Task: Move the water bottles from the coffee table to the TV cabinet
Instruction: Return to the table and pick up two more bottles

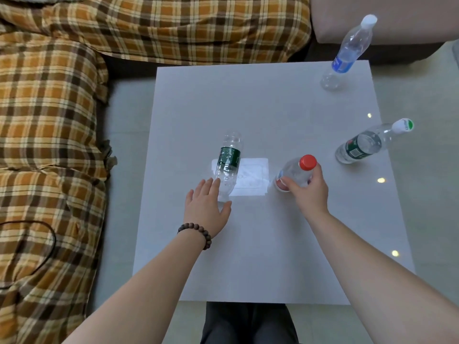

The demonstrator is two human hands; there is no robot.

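Note:
Several clear water bottles are on the white coffee table (260,244). My right hand (309,191) is closed around the upright red-capped bottle (298,171) near the table's middle. A green-label bottle (228,161) lies on its side left of it; my left hand (206,207) is open, its fingers touching that bottle's near end. A second green-label bottle with a white cap (367,144) stands at the right edge. A blue-label bottle with a white cap (347,53) stands at the far right corner.
A sofa under a brown plaid cover (49,145) runs along the left and far sides. A plain beige cushion (409,18) is at the far right. My dark trousers (248,324) show below the table's near edge. The TV cabinet is out of view.

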